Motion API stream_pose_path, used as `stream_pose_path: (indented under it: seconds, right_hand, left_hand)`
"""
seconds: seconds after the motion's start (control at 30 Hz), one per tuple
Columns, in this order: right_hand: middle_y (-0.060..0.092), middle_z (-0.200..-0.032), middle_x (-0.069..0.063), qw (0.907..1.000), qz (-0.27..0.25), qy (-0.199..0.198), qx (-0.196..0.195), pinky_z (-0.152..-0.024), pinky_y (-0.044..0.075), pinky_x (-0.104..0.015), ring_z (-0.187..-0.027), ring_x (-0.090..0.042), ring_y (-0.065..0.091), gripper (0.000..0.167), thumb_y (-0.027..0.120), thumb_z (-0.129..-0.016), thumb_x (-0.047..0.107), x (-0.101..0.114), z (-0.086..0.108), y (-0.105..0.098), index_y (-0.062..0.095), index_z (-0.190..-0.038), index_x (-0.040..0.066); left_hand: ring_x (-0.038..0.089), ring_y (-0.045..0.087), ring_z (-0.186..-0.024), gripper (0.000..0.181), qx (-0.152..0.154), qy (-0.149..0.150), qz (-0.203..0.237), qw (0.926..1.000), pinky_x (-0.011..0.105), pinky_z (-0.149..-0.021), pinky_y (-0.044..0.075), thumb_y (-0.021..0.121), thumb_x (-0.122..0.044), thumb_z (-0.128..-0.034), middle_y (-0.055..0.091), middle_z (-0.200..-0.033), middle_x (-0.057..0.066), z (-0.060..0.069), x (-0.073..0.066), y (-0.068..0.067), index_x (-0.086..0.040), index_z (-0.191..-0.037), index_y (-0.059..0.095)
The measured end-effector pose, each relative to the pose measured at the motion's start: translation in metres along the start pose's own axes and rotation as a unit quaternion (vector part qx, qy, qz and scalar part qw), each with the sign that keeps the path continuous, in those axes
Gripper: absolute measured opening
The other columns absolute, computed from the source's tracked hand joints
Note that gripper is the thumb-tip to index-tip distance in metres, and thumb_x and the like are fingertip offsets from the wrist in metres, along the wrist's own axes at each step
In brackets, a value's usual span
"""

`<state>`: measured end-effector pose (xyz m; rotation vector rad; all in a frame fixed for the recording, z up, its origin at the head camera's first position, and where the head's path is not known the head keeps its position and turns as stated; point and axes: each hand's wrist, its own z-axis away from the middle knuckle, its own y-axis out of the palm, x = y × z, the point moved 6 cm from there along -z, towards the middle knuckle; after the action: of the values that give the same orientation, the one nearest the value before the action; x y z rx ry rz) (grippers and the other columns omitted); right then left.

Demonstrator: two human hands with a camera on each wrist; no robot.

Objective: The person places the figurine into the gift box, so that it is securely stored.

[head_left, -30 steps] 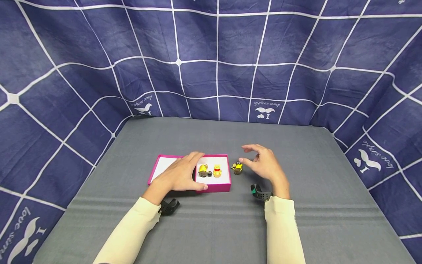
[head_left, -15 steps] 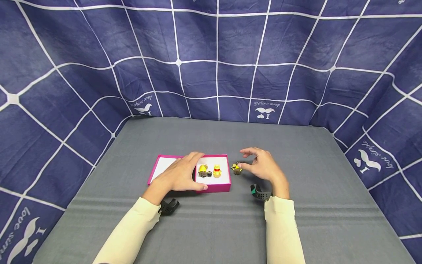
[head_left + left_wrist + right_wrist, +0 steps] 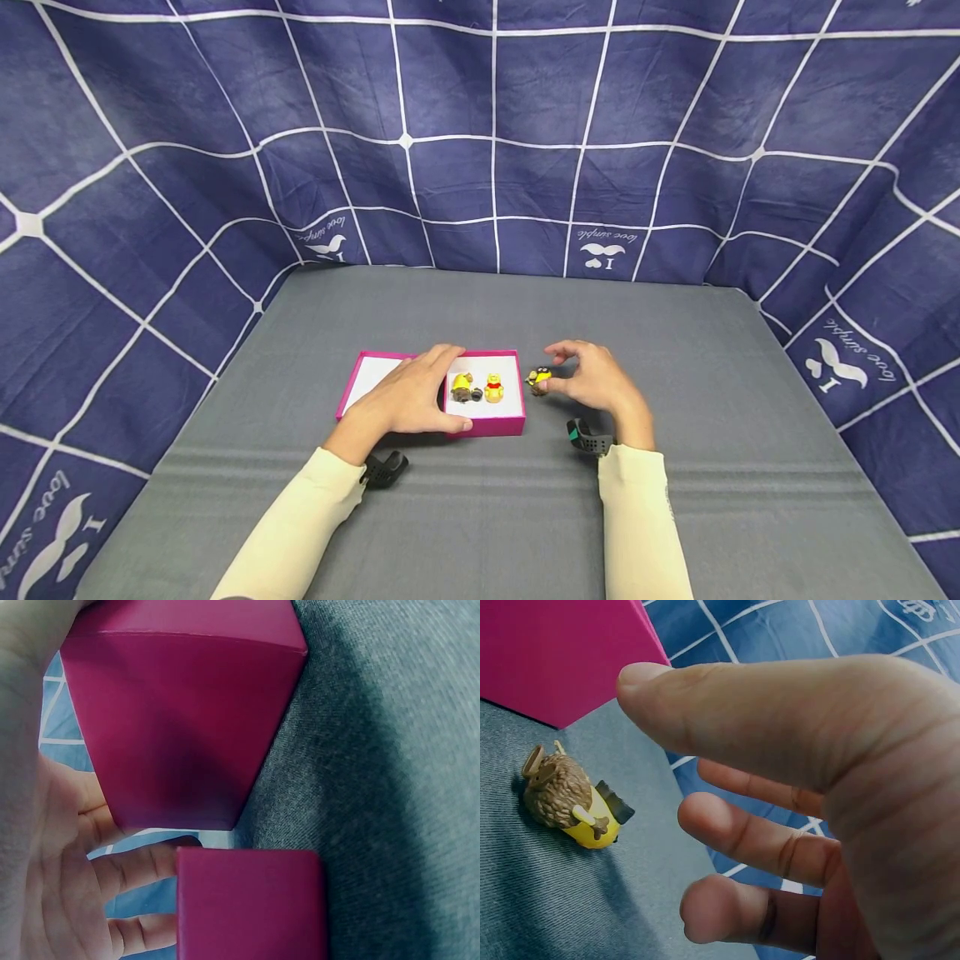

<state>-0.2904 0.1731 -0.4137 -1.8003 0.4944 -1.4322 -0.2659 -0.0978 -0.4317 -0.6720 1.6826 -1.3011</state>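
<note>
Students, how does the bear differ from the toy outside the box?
The bear is inside the box; the toy is outside it, on the cloth. The bear is yellow with a red top; the toy is yellow, brown and black. The toy is nearer the right hand than the bear. Both are partly yellow.

The box (image 3: 486,427) is magenta, the figurine (image 3: 574,804) yellow and brown, the curtain (image 3: 540,92) white-gridded navy.

Grey table surface (image 3: 480,508); directly on it pink box (image 3: 498,427), pink-rimmed tray (image 3: 369,379) at left, yellow-brown figurine (image 3: 574,799) at right.
</note>
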Motion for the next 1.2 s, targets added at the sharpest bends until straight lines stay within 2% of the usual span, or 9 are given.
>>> stream_pose_path:
  seconds: [0.2,0.47,0.7,1.2]
  right_hand:
    - [0.07,-0.108,-0.009,0.9999,0.01,0.004,0.005,-0.068,0.045,-0.032,-0.07,-0.017,0.055,0.058,0.088,-0.074,0.031,-0.004,-0.002,0.004,0.069,-0.125,0.011]
    - [0.071,-0.108,-0.005,0.9994,0.025,0.02,0.011,-0.085,0.048,-0.04,-0.098,-0.022,0.063,0.059,0.087,-0.075,0.035,-0.012,-0.002,0.008,0.068,-0.127,0.012]
    - [0.071,-0.108,-0.004,0.9989,0.027,0.035,0.015,-0.089,0.049,-0.042,-0.101,-0.023,0.063,0.058,0.086,-0.075,0.037,-0.014,-0.002,0.011,0.069,-0.126,0.015]
    - [0.069,-0.106,-0.001,0.9976,0.052,0.037,0.028,-0.09,0.049,-0.043,-0.101,-0.022,0.063,0.058,0.086,-0.075,0.039,-0.015,-0.004,0.019,0.069,-0.125,0.017]
  left_hand:
    - [0.013,0.052,-0.127,0.113,0.001,0.0,0.001,1.0,0.046,-0.109,0.041,0.069,-0.081,-0.0637,0.043,-0.149,-0.008,0.0,0.0,0.001,-0.024,-0.155,0.032]
    - [0.013,0.051,-0.127,0.113,0.002,-0.001,-0.001,1.0,0.045,-0.11,0.041,0.069,-0.081,-0.0639,0.043,-0.15,-0.007,0.001,0.0,0.0,-0.024,-0.155,0.032]
    - [0.013,0.052,-0.126,0.113,0.0,0.0,-0.001,1.0,0.044,-0.109,0.041,0.07,-0.079,-0.0636,0.044,-0.149,-0.008,0.0,0.0,0.0,-0.024,-0.155,0.033]
    - [0.013,0.053,-0.126,0.112,-0.005,0.001,0.002,1.0,0.045,-0.108,0.042,0.07,-0.079,-0.0639,0.045,-0.149,-0.007,0.002,-0.003,-0.003,-0.023,-0.154,0.034]
